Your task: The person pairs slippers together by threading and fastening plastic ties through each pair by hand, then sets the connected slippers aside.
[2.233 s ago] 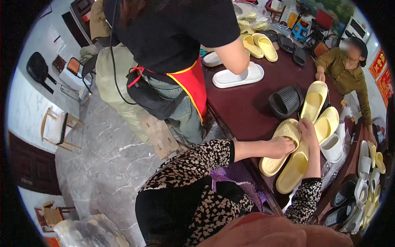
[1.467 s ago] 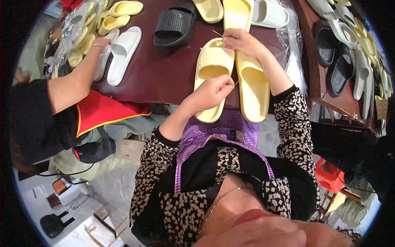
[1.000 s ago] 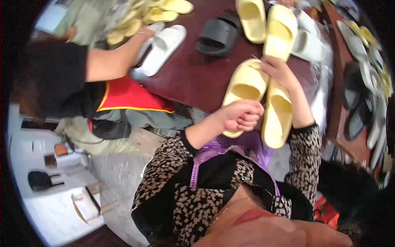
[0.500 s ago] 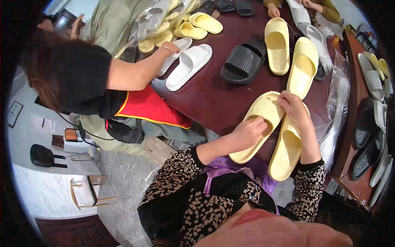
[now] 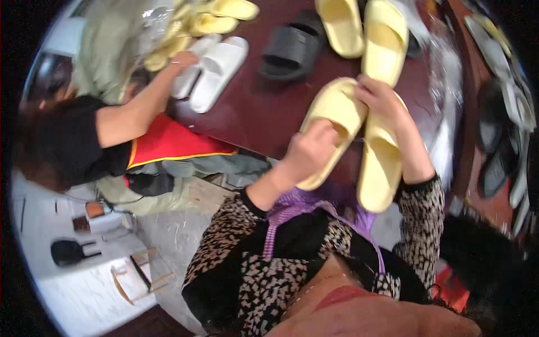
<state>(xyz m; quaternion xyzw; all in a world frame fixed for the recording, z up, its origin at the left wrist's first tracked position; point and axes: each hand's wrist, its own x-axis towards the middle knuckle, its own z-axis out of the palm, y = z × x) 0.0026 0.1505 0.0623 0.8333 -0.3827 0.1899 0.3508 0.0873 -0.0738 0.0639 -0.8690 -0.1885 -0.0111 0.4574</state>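
Note:
Two pale yellow slippers lie side by side in front of me, partly over the near edge of the table. My right hand [image 5: 384,101] is closed on the toe end of the left yellow slipper [image 5: 342,106], where it meets the right yellow slipper [image 5: 377,174]. At the strap's opening on the left slipper sits my left hand [image 5: 315,147], fingers curled together. What it pinches, if anything, is blurred and hidden.
On the dark red table [image 5: 241,121] are a second yellow pair [image 5: 384,42], a black slipper [image 5: 292,50] and white slippers [image 5: 220,73]. A co-worker's hand [image 5: 184,60] touches the white ones. More slippers fill a rack [image 5: 497,135] at right; plastic wrap [image 5: 446,84] lies before it.
The whole view has shifted, so the table and slippers sit higher and further left. My left hand has drawn slightly out of the slipper's opening; my right hand keeps its hold.

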